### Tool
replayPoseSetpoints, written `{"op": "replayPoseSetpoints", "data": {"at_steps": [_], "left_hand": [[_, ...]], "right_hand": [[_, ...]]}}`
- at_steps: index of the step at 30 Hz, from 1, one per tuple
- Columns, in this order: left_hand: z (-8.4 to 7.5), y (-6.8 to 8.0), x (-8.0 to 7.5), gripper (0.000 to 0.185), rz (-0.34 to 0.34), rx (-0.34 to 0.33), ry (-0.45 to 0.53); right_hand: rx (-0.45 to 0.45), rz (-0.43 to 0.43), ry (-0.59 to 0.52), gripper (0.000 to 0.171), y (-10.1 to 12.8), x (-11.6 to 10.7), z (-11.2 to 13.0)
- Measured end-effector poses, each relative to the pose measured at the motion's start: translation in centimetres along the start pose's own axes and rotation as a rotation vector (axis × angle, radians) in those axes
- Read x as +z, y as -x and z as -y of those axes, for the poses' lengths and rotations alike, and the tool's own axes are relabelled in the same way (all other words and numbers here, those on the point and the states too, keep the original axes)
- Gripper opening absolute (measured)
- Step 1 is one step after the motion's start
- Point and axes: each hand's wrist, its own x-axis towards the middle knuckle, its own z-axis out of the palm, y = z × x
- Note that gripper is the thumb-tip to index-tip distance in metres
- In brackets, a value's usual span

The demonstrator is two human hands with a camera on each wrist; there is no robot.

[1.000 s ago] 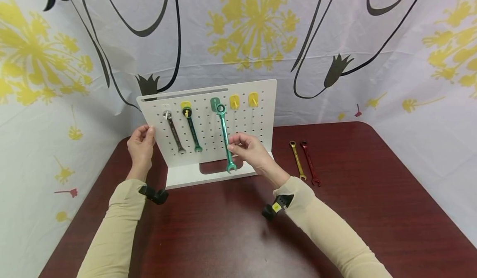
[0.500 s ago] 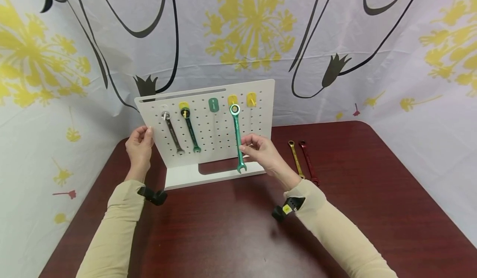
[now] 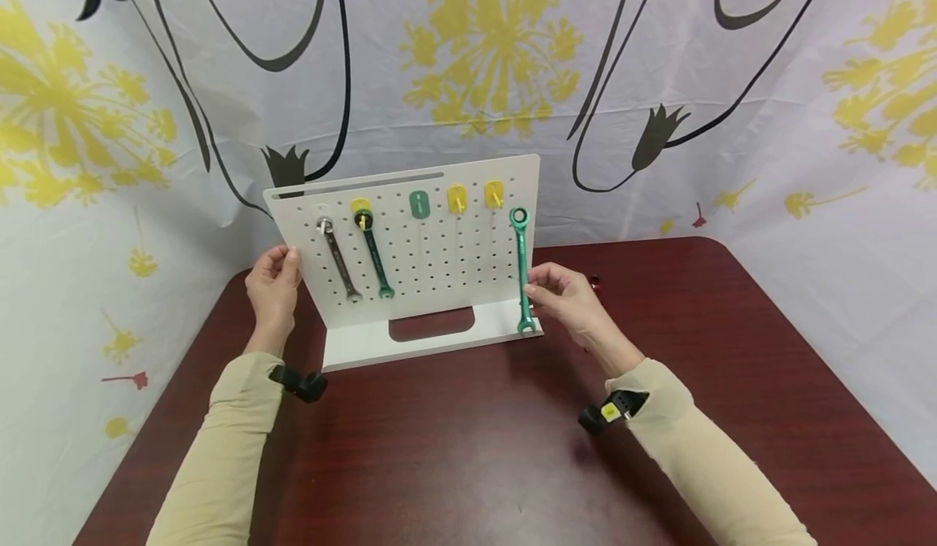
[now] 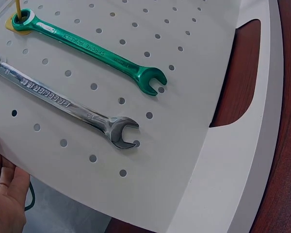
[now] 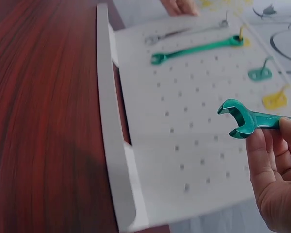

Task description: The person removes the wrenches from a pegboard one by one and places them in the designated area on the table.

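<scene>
Head view: right hand (image 3: 574, 306) pinches the teal ratcheting wrench (image 3: 521, 269) upright by the pegboard (image 3: 439, 261) edge; left hand (image 3: 272, 286) grips the far edge. Likely mid-transfer; next needs lowering or rehanging.

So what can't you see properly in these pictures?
- Two wrenches on the table: in the head view the right hand covers them; only a red tip shows.
- Held green wrench: right wrist view's edge cuts off its ring end.
- Left hand: left wrist view shows only a corner.
- Pegboard wrenches: blurred in the right wrist view.
</scene>
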Motion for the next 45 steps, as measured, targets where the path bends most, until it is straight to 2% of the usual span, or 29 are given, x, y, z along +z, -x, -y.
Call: {"op": "replayPoseSetpoints", "data": {"at_steps": [3,12,20,26,33,45], "left_hand": [[0.0,-0.1,0.0,0.010,-0.002,-0.003,-0.005],[-0.2,-0.1,0.1,0.008,0.000,-0.011,0.010],[-0.4,-0.1,0.2,0.006,-0.001,-0.004,0.021],[-0.4,-0.1,0.2,0.006,0.002,-0.010,0.016],[-0.3,0.0,0.2,0.007,0.001,-0.012,0.003],[-0.1,0.0,0.0,0.008,-0.001,-0.015,0.004]], "right_hand": [[0.011,-0.023,-0.002,0.009,0.3,-1.6,-0.3],[0.067,-0.069,0.108,0.018,1.3,-6.1,-1.6],[0.135,-0.095,0.154,0.013,1.9,-9.9,-2.8],[0.213,-0.107,0.238,0.026,2.3,-12.5,-3.9],[0.315,-0.097,0.354,0.033,2.9,-14.1,-4.9],[0.415,-0.068,0.400,0.037,3.2,-15.7,-5.9]]}}
